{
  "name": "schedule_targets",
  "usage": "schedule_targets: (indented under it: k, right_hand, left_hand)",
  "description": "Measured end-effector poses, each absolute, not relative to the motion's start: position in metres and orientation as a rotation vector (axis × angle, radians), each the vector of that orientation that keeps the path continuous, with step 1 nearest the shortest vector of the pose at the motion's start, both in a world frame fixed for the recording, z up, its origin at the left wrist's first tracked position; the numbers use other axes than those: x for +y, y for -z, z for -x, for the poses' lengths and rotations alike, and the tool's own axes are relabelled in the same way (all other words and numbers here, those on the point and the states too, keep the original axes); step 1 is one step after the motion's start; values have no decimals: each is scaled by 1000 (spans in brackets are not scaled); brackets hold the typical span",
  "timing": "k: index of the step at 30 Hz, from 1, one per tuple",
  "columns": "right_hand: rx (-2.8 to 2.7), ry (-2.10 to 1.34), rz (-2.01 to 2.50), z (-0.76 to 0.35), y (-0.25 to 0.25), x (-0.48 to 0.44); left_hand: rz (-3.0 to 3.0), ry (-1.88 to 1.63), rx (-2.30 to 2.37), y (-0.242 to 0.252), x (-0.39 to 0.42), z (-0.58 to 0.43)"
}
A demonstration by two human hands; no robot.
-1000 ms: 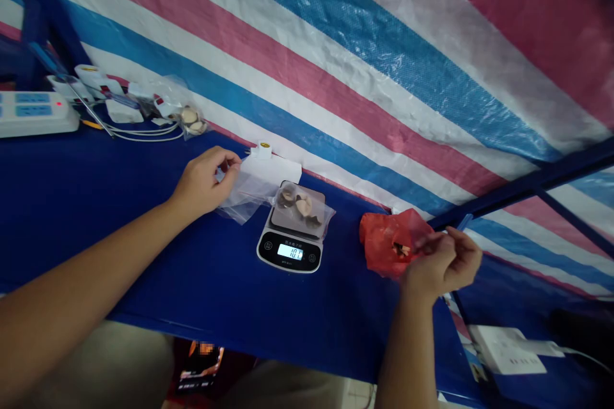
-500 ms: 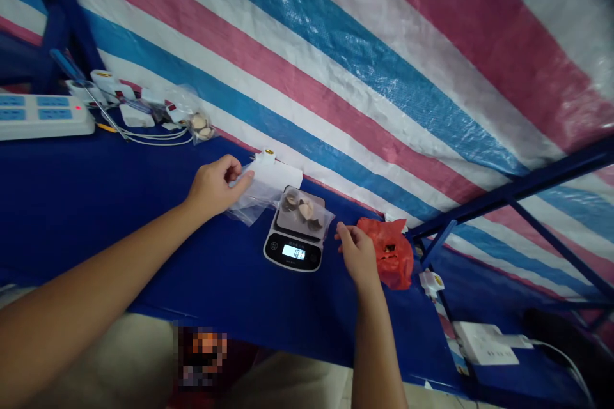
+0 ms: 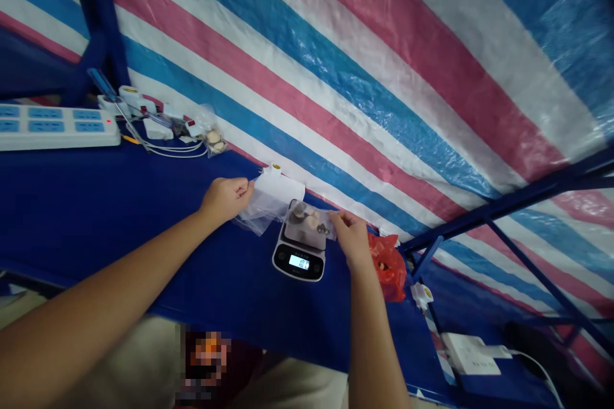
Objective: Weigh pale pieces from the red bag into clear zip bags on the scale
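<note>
A small digital kitchen scale [image 3: 300,262] stands on the blue table with its display lit. On its plate lies a clear plastic bag [image 3: 311,220] holding several dark and pale pieces that look like dried mushroom slices. My right hand [image 3: 352,238] pinches this bag's right edge. To the left of the scale, my left hand [image 3: 226,198] is closed at the edge of some flat clear bags [image 3: 261,209], its thumb and fingertips together on the plastic. A white sheet or packet [image 3: 285,190] lies just behind those bags.
Right of my right hand sits a red plastic bag [image 3: 391,271]. At the back left are a power strip [image 3: 57,128], a blue-handled screwdriver [image 3: 102,84], cables and another small filled bag [image 3: 215,140]. A striped tarp [image 3: 307,77] closes off the back.
My right hand has moved left and taken hold of the edge of the bag on the scale. My left hand's fingers have closed at the flat bags. The camera view has shifted slightly.
</note>
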State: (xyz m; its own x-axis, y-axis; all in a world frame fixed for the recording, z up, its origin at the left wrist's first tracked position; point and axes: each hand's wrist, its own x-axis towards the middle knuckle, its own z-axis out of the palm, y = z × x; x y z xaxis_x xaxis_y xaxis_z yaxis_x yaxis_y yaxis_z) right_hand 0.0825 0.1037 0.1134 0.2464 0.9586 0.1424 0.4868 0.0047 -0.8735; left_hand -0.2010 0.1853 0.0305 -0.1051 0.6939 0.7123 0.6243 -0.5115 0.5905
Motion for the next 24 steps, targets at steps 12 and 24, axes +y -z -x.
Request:
schedule_targets:
  k: [12,24]
  right_hand:
    - [-2068,-186,1730,-56,-221,89]
    - [-2022,-223,1712,-61,-217,84]
  left_hand:
    - [-2133,-1605,1490,-31,182,204]
    - [-2160,-1565,1484,-34,180,203]
